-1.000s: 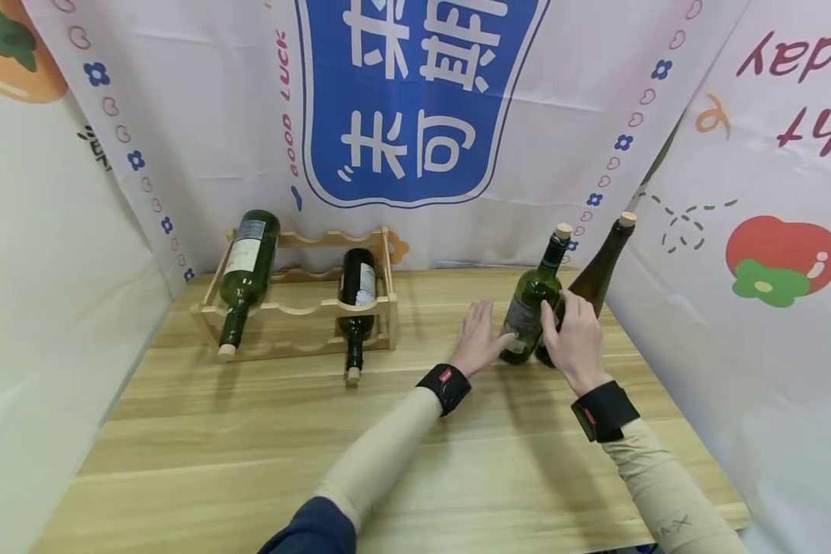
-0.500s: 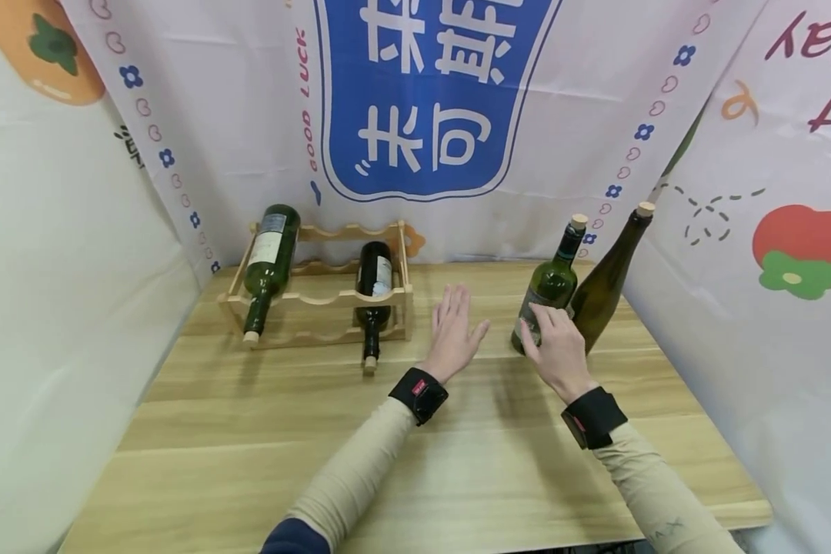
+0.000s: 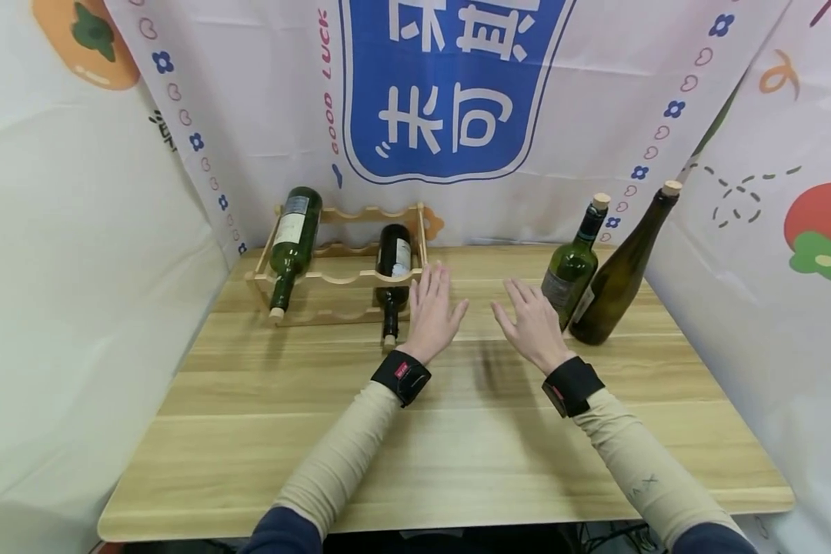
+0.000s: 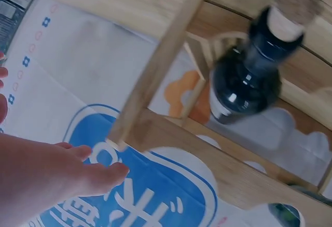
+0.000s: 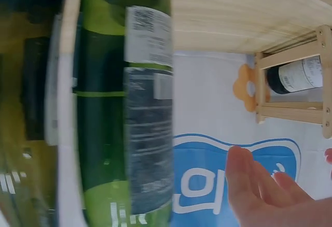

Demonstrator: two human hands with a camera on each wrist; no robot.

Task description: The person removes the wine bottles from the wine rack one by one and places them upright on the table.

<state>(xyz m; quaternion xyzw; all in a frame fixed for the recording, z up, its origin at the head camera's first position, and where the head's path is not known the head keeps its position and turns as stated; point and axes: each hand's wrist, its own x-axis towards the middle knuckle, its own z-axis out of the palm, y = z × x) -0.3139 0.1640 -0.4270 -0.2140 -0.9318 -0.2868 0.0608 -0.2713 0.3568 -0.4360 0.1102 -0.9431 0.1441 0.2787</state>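
Below everything lies the wooden table (image 3: pixel 457 462), with a pale, striped grain. On its far left stands the wooden wine rack (image 3: pixel 339 296), made of light slats with wavy cradles; two dark glass bottles lie in it, the nearer one (image 3: pixel 392 265) with a white label and a cork. At the far right two corked bottles stand upright and touch: the brown slim bottle (image 3: pixel 619 277) and the green wine bottle (image 3: pixel 573 265). The left hand (image 3: pixel 431 314) hovers just beside the rack, fingers straight and relaxed, holding nothing. The right hand (image 3: pixel 532 327) is near the green wine bottle, fingers spread, apart from it.
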